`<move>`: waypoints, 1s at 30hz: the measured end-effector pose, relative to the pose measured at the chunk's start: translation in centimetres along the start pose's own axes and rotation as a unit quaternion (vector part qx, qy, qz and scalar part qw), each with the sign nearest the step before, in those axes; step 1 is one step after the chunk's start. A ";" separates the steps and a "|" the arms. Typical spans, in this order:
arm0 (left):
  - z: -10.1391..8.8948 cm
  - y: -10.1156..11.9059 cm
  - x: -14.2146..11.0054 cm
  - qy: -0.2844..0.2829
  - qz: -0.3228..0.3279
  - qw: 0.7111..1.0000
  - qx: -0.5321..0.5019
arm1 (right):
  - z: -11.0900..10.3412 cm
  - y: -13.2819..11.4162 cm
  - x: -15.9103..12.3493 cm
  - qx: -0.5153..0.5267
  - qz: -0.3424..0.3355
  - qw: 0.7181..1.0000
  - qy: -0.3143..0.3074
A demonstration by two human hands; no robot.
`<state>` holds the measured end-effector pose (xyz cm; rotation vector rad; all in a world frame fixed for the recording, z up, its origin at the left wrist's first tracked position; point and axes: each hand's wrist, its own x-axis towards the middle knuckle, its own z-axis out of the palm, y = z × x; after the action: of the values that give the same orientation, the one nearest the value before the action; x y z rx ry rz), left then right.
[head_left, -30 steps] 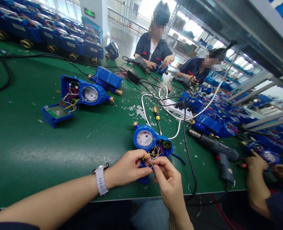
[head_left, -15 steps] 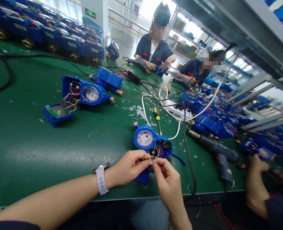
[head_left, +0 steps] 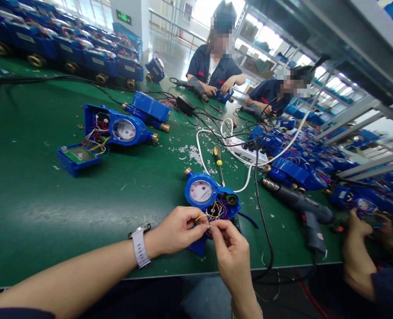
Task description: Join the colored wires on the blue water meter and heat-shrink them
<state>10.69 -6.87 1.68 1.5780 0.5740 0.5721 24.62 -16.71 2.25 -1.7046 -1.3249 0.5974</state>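
Looking down, I see a big green table (head_left: 83, 204) reaching out in front of me. Over on my right lies a gray hot-air gun (head_left: 304, 206), well apart from my hands. The blue meter (head_left: 217, 191) is on the table, just past my fingertips and a bit behind them. It lies on a slant: its brass end (head_left: 187, 172) points away and to my left, and its open box end comes back toward me and to my right. My left hand (head_left: 174, 230) comes in from the left, nearer the round dial (head_left: 201, 191). My right hand (head_left: 233, 250) comes up from below and is nearer the open box. Both hands have thumb and finger pressed together, almost tip to tip. A yellow-handled screwdriver (head_left: 218, 160) lies behind the meter. Under my hands, a blue piece (head_left: 198, 246) peeks out. A yellow wire (head_left: 201, 217) bends beside my left finger. Smallest of all is the bit of white wire (head_left: 209, 226) that both hands seem to pinch; my fingers hide most of it.
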 end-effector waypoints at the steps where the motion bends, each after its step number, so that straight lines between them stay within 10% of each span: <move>1: 0.0 0.0 0.0 0.000 0.004 1.000 0.003 | 0.0 0.0 0.0 0.000 -0.002 1.000 -0.002; 30: -0.6 -1.1 0.0 0.024 0.217 0.927 0.304 | 0.3 -1.0 0.2 -0.044 -0.062 0.997 0.021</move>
<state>10.26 -6.37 0.68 2.3168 0.4573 0.8143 23.92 -16.33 3.02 -1.6805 -1.4341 0.4359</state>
